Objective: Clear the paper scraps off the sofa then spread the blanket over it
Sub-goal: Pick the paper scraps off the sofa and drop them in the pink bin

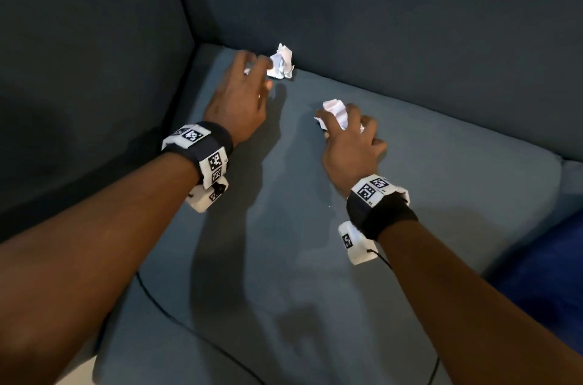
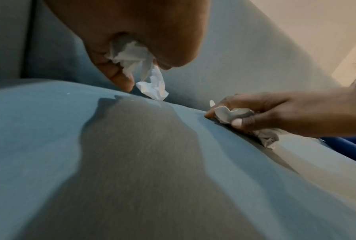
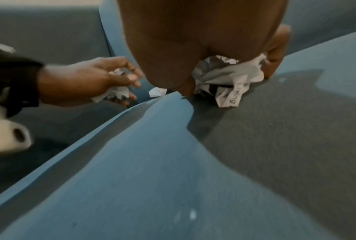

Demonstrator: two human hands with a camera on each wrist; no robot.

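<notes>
A blue-grey sofa seat [image 1: 284,227] fills the head view. My left hand [image 1: 249,82] is near the back left corner of the seat and grips a crumpled paper scrap [image 2: 130,55] in its curled fingers. Another white crumpled scrap [image 1: 281,62] lies against the backrest just past its fingertips, seen also as scrap [image 2: 152,86] and scrap [image 3: 157,91]. My right hand [image 1: 350,132] sits mid-seat, its fingers curled round a crumpled paper wad [image 1: 335,112] with printed text [image 3: 230,81]. No blanket is clearly in view.
The sofa backrest [image 1: 410,22] rises behind the scraps and the armrest [image 1: 79,69] stands to the left. A dark blue item [image 1: 549,283] lies at the right edge of the seat. A thin black cable [image 1: 176,318] runs across the front of the cushion.
</notes>
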